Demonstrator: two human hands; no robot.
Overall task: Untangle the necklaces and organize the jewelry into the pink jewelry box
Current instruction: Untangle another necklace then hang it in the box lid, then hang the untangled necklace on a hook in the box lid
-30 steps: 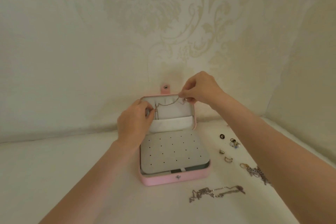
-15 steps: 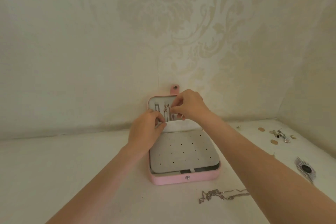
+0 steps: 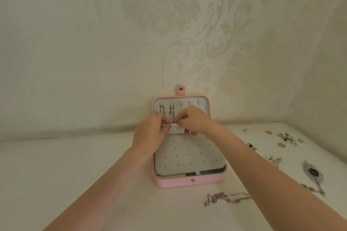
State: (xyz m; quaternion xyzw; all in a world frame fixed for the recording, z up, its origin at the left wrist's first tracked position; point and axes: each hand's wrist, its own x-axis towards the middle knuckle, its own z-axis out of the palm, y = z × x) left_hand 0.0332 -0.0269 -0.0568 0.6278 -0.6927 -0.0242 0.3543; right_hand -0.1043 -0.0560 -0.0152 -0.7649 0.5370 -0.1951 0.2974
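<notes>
The pink jewelry box (image 3: 189, 182) stands open against the wall, its lid upright. Two necklaces (image 3: 170, 111) hang from hooks at the left of the grey lid lining. My left hand (image 3: 152, 133) and my right hand (image 3: 193, 121) meet at the white elastic pocket edge (image 3: 174, 124) across the lid; both pinch it with thumb and fingers. The chains' lower ends are hidden behind my fingers. A grey perforated earring panel (image 3: 187, 155) covers the box's base. A tangled silver necklace (image 3: 225, 198) lies on the table in front of the box.
Loose earrings and rings (image 3: 285, 137) are scattered on the white table at the right. A large silver pendant with a dark stone (image 3: 313, 172) lies near the right edge. Patterned wallpaper rises directly behind the box, and a side wall closes the right.
My right hand has come down from the lid's top hooks to the pocket edge, meeting my left hand. The chain that stretched across the lid now hangs straight from a hook.
</notes>
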